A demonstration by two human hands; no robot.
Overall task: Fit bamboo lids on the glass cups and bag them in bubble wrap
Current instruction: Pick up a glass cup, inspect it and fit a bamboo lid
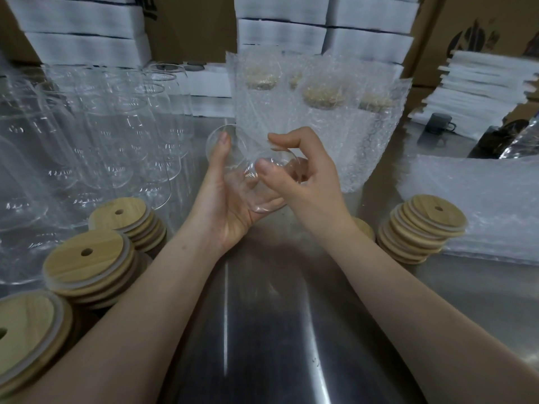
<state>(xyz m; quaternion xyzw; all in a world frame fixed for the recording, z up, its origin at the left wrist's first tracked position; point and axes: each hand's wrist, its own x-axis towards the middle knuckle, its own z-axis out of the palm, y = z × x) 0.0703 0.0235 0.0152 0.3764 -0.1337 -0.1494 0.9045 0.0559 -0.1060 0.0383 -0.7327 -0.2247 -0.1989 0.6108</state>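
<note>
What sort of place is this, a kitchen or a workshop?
Probably a warehouse packing bench: rows of identical glass cups, stacks of bamboo lids, and cardboard cartons stacked behind.

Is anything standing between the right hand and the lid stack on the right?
Nothing visible blocks it: only steel table and one flat lid by the forearm lie between the right hand and that lid stack. The hand, though, pinches the glass cup.

Clear glossy glass cup (256, 185), matt wooden lids (90, 260), brushed steel table (262, 330).
</note>
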